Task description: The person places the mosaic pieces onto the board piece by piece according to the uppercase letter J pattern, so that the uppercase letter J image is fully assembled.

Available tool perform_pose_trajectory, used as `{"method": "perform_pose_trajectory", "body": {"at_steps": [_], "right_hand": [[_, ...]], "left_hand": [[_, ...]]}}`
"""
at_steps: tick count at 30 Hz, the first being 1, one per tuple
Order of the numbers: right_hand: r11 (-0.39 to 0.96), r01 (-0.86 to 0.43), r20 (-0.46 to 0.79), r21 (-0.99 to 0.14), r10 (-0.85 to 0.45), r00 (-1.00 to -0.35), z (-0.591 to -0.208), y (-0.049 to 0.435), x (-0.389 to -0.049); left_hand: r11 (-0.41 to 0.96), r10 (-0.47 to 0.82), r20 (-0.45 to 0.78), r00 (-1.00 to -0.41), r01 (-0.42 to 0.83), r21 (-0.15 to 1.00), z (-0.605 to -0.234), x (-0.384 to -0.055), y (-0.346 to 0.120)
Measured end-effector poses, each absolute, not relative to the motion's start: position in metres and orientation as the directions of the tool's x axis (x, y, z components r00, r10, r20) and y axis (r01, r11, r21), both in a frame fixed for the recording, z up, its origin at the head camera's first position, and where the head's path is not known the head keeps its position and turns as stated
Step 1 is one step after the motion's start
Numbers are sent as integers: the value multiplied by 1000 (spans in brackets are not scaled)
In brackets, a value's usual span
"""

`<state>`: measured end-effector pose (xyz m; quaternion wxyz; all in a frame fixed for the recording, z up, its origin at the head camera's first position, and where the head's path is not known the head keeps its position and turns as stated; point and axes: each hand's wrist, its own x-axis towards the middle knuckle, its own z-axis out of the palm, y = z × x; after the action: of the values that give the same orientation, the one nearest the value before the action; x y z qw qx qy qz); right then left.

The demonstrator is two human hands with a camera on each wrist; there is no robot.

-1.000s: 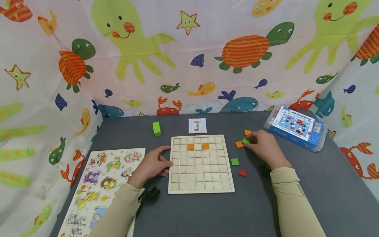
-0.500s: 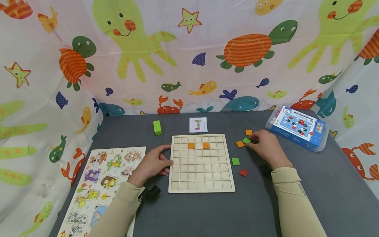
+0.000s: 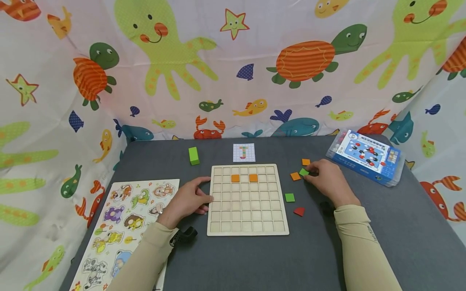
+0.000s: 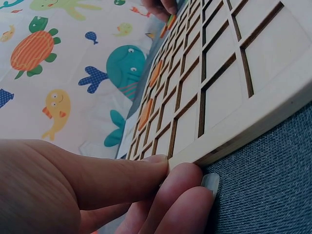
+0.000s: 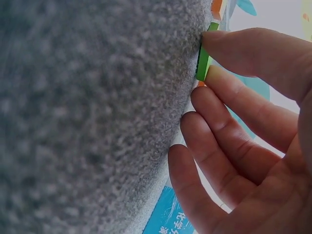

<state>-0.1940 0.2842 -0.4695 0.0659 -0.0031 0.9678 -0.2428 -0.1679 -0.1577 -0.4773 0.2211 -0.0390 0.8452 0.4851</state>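
A wooden grid board [image 3: 240, 207] lies mid-table, with two orange tiles [image 3: 235, 178] set in cells of an upper row. My left hand [image 3: 189, 197] holds the board's left edge; in the left wrist view the thumb [image 4: 122, 178] is on the rim and curled fingers are against its side. To the right of the board, my right hand [image 3: 329, 182] pinches a small green tile [image 3: 303, 172] between thumb and index finger. In the right wrist view that green tile [image 5: 203, 61] stays low at the table surface, the other fingers spread loosely. Loose orange tiles [image 3: 295, 176] lie beside it.
Nearer me lie another green tile [image 3: 289, 197] and a red piece with a curved edge [image 3: 299, 211]. Behind the board are a pattern card [image 3: 244, 152] and a green block [image 3: 193, 156]. An animal puzzle board [image 3: 123, 218] lies left, a blue-labelled box [image 3: 365, 157] back right.
The view has shifted slightly. Both hands stay almost in place, the left at the board's edge and the right at the green tile.
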Motion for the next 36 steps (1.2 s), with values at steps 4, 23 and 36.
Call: {"method": "perform_pose_trajectory", "body": {"at_steps": [4, 23, 36], "right_hand": [[882, 20, -121, -470, -43, -992, -468, 284, -194], [837, -125, -53, -533, -181, -982, -456, 216, -193], [799, -281, -15, -532, -340, -940, -459, 133, -209]], "left_hand": [[528, 143, -411, -900, -282, 801, -477, -167, -159], [517, 157, -396, -905, -266, 814, -479, -169, -159], [504, 151, -392, -907, -271, 820, -479, -167, -158]]}}
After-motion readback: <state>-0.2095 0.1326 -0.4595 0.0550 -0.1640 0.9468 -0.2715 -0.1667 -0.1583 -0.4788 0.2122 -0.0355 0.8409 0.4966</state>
